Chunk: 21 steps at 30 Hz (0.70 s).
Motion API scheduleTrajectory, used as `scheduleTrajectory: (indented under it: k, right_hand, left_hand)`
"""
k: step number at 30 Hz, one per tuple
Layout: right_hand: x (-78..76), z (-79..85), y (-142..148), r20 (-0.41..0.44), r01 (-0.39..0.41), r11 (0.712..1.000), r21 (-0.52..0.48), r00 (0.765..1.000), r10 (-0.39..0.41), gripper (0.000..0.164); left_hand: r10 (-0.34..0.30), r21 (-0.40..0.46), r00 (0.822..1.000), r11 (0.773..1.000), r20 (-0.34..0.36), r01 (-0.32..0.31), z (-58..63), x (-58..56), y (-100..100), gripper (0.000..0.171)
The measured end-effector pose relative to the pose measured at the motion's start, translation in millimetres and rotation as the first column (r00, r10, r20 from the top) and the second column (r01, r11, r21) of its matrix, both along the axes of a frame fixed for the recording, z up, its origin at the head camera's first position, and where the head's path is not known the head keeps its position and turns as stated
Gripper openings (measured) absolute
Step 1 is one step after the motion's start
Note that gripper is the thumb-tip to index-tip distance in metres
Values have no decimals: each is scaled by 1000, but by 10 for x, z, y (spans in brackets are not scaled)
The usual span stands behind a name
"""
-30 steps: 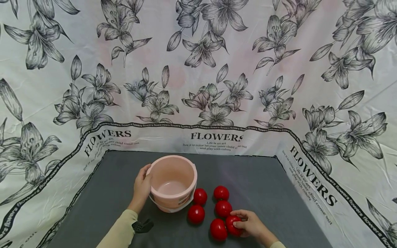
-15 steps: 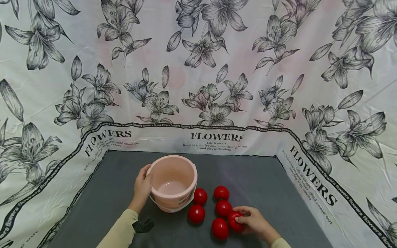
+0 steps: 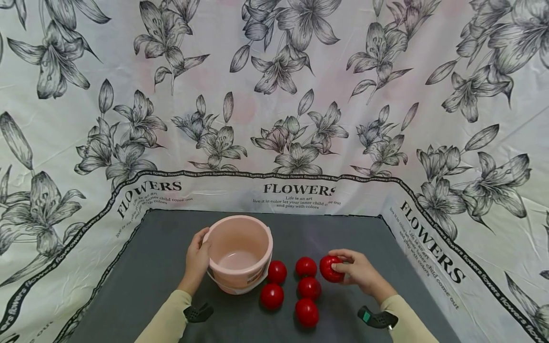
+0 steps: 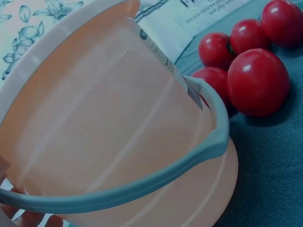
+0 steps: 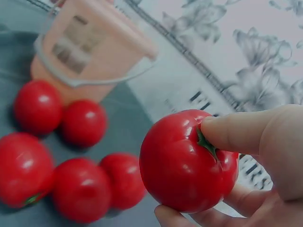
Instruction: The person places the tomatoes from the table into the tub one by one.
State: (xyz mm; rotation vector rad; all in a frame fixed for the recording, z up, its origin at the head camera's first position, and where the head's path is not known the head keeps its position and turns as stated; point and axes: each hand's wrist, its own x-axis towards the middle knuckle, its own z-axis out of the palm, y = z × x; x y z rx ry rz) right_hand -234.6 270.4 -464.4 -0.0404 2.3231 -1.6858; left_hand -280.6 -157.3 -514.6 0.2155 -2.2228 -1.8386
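Observation:
A peach-coloured bucket (image 3: 229, 281) stands on the dark table, its inside bare and its pale handle hanging down in front. My left hand (image 3: 198, 259) grips the bucket at its left side near the rim; in the left wrist view only bits of its fingers (image 4: 28, 220) show. With thumb and fingers, my right hand (image 3: 360, 272) holds a shiny red tomato (image 3: 330, 269) above the table, to the right of the others. Its green stem end shows by my thumb in the right wrist view. Several more tomatoes (image 3: 309, 288) lie between the bucket and my right hand.
Two tomatoes (image 3: 271, 296) lie close by the bucket's right side; the rest form a rough column further right. A white flower-printed cloth (image 3: 296, 197) rises behind and beside the dark table surface (image 3: 171, 233). Dark bands sit at both wrists.
My right hand has lifted a tomato out of the group and carried it away from me and slightly right. The front tomato shifted a little. My left hand and the bucket stay put.

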Motion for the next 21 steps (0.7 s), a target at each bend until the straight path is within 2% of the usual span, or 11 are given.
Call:
scheduleTrajectory:
  k: [8,12,16,21]
  right_hand:
    - [-247,542,-147,-73,-21,999,33,997,23,46]
    - [-367,748,-300,-95,-50,997,65,994,56,45]
    - [-464,866,-553,-107,-94,992,86,989,103,43]
    - [-561,905,-949,-106,-143,986,86,983,152,42]
  left_hand:
    - [22,-8,1000,1000,-3,-22,-12,-18,-2,43]
    - [28,-4,1000,1000,2,-28,-27,-34,7,43]
    - [26,5,1000,1000,12,-26,-35,-31,7,43]
    - [28,6,999,1000,20,-28,-22,-25,10,43]
